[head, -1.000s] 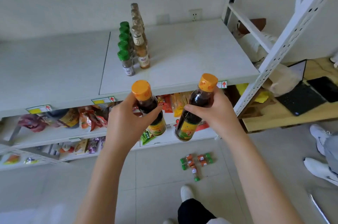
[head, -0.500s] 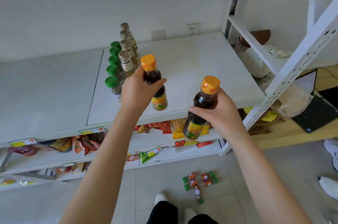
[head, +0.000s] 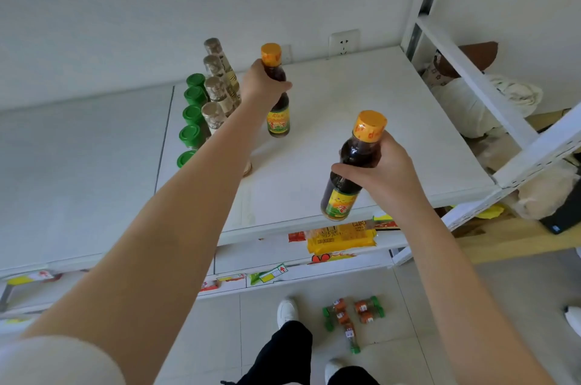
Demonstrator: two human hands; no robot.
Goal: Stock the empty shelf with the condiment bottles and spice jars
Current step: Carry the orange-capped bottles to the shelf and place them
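A dark glass bottle (head: 278,120), orange-capped, its yellow-green label unreadable, is held round the shoulder by the left grip (head: 263,86), upright over the white shelf (head: 361,101). Green-lidded jars (head: 191,115) and clear jars (head: 215,89) are ranked just left of that grip. A second bottle (head: 343,194) is clasped by the right grip (head: 387,172) at the shelf's front edge, with open board beyond. "15%" is printed on a yellow packet (head: 341,236) below.

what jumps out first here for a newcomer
The left hand grips a dark sauce bottle with an orange cap over the white shelf; the right hand grips a second orange-capped bottle near its front edge. Beside the first stand rows of green-lidded jars and silver-lidded glass jars.
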